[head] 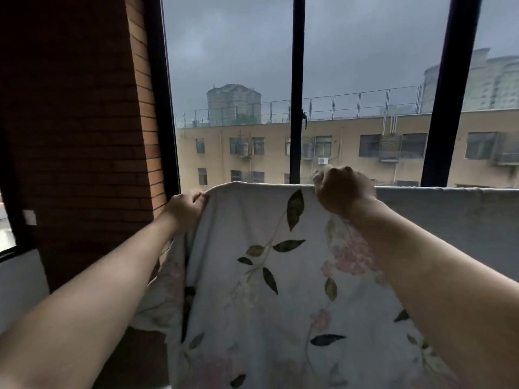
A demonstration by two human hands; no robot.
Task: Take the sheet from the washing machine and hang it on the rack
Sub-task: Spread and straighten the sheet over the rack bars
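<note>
A pale sheet (252, 276) printed with green leaves and pink flowers hangs in front of me, its top edge held up level in front of the window. My left hand (186, 207) pinches the top edge at its left corner. My right hand (341, 190) is a fist closed on the same edge further right. To the right of that fist the edge runs on as a straight horizontal line of plain pale fabric (449, 209). The rack itself is hidden by the cloth. No washing machine is in view.
A large window with black vertical frame bars (297, 88) fills the space ahead, showing beige buildings outside. A brick pillar (75, 136) stands at the left, close to my left hand. A second window pane (7, 234) sits at the far left.
</note>
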